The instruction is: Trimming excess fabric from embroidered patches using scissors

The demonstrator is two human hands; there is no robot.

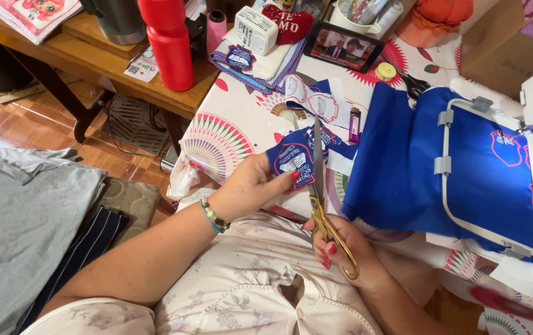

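Patch (293, 162) pinched at edge by left hand (249, 186) fingers; right hand (347, 248) fingers grip scissors (320, 192), blue fabric (403, 167) just beside.

Shiny metal scissors (320, 186), matt blue cloth patch (294, 158), glossy plastic bottle (170, 43)

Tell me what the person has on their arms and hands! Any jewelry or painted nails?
Both arms are bare below short sleeves of a pale, flower-printed top. The left hand has a beaded bracelet at the wrist, with turquoise and darker beads. The nails on both hands are painted red; you can see several on the right hand. I can't see any rings or a watch.
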